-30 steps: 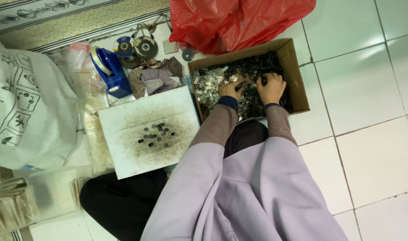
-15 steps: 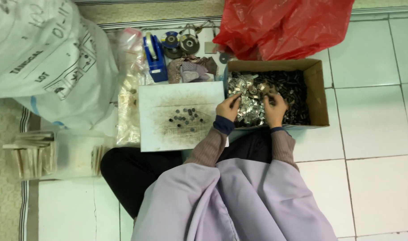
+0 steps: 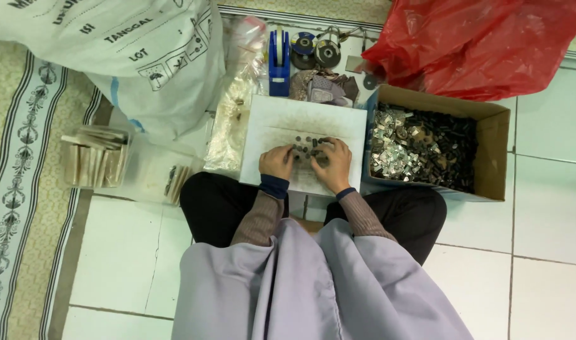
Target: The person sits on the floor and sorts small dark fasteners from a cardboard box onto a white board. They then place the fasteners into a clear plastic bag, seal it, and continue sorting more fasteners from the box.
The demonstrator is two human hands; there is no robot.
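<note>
Both hands rest on a white board (image 3: pixel 281 119) that lies on the floor in front of the seated person's knees. The left hand (image 3: pixel 276 162) and the right hand (image 3: pixel 333 165) sit side by side, fingers curled down over a small heap of dark little parts (image 3: pixel 308 146) near the board's middle; whether the fingertips actually pinch any piece cannot be told from above. Just to the right of the board stands an open cardboard box (image 3: pixel 492 151) filled with shiny and dark bits. Behind the board are a blue tape dispenser (image 3: pixel 278 60) and some round discs (image 3: pixel 316 50). A red plastic bag (image 3: pixel 483 44) lies behind the box, and a big white sack (image 3: pixel 130 56) sits to the left.
</note>
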